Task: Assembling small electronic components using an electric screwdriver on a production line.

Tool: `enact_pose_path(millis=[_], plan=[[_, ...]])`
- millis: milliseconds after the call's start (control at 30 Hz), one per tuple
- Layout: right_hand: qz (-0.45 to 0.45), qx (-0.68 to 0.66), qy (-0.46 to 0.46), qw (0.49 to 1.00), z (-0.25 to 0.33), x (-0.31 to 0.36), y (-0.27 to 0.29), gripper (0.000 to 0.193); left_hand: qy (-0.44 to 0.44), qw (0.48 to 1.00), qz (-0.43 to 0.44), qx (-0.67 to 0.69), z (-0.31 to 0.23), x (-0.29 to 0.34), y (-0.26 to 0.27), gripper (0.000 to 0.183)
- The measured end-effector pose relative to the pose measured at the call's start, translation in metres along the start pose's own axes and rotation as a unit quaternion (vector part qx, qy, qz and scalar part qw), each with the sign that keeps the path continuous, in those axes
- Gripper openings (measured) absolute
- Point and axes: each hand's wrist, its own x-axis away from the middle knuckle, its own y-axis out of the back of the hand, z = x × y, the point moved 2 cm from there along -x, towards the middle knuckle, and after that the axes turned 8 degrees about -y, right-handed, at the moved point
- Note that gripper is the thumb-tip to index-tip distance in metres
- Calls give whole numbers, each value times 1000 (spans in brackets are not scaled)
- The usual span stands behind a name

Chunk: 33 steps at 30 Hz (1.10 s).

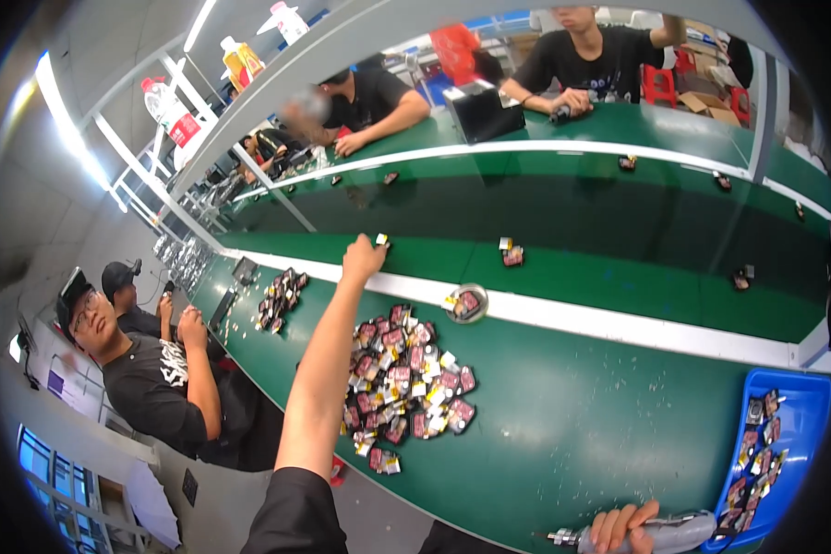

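Note:
My left arm stretches out over the pale rail to the conveyor belt. At its end, my left hand (pixel 362 259) pinches a small black part with a white and yellow tag (pixel 382 240), mostly hidden by the fingers. At the lower right, my right hand (pixel 622 530) is wrapped round a grey electric screwdriver (pixel 685 533) lying sideways, its bit pointing left. Right of my left forearm, a heap of small black-and-pink parts with white and yellow tags (pixel 406 379) covers the green tabletop (pixel 563 415). Beside the rail stands a round clear dish (pixel 481 316) with a similar part in it.
A blue bin (pixel 811 420) holding several parts stands at the right. More parts (pixel 512 256) lie spaced along the dark green belt (pixel 434 208). A smaller pile (pixel 282 297) sits farther left. Co-workers (pixel 162 369) are at the left and across the belt. A black box (pixel 483 112) stands opposite.

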Motion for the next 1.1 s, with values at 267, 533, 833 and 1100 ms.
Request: enact_pose_path(millis=[267, 533, 833, 1100], plan=[[-10, 5, -32, 999, -6, -1, -3, 10, -74, 986, 57, -136, 19, -13, -25, 38], [-21, 5, -28, 999, -6, 0, -8, 7, -216, 976, -7, -9, 0, 11, 14, 40], [3, -13, -40, 999, -1, 9, -4, 7, -483, 862, 16, 154, -158, 222, 118, 40], [28, 14, -33, 999, -14, 5, -1, 8, -586, 799, 68, 113, -183, 395, 104, 42]])
